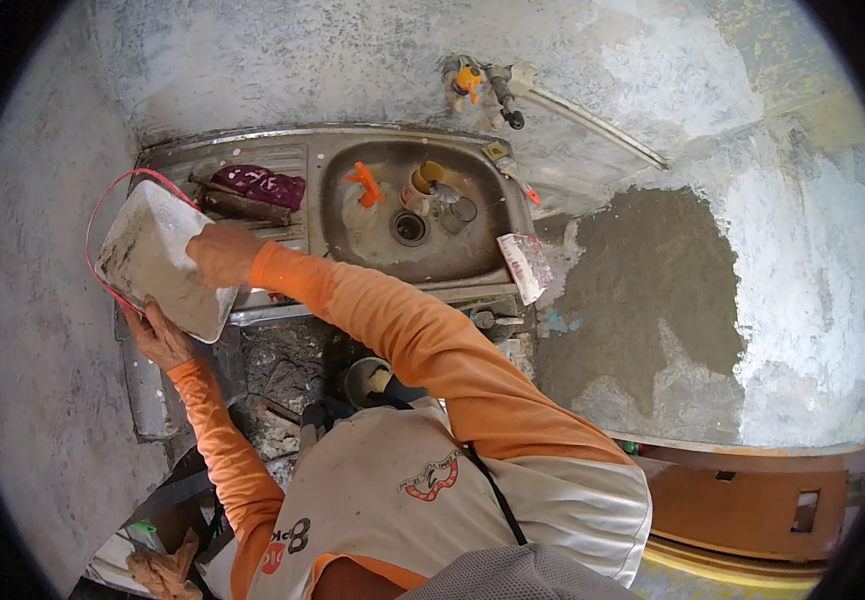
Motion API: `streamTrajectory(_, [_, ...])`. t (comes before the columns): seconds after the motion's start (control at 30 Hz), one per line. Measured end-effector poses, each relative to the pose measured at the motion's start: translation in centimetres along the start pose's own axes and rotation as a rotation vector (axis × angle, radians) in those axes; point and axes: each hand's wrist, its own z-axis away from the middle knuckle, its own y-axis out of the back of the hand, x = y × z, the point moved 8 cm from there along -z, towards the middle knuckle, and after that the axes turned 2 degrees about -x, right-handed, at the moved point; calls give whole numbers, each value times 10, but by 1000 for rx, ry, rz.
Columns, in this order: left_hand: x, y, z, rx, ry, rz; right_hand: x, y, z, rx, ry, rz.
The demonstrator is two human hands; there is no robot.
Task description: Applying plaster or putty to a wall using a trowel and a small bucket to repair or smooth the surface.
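Note:
A white, squarish bucket (156, 245) with a thin red handle is tipped at the left end of the steel sink unit. Greyish paste or powder coats its inside. My left hand (161, 338) grips the bucket's lower side near the rim, fingers against the outer wall. Over the bucket's right edge, my right hand (223, 255) is closed with its fingers reaching inside. Whatever it may hold is hidden by the hand. Just beyond lies a dark purple cloth (261, 186) on the drainboard, beside dull rod-like pieces (253, 208).
The sink basin (363, 255) holds an orange object (364, 186), a yellow mug (428, 176) and a clear glass (460, 213). A tap (468, 80) juts from the wall. At the right corner lie a brush (498, 152) and a plastic packet (526, 266). Rubble (288, 365) sits below.

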Motion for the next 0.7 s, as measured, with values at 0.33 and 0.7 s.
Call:
streamTrajectory(0.33, [-2, 7, 8, 15, 209, -75, -23, 49, 11, 213, 182, 97])
streamTrajectory(0.7, [21, 11, 4, 13, 194, -115, -50, 16, 7, 273, 428, 310])
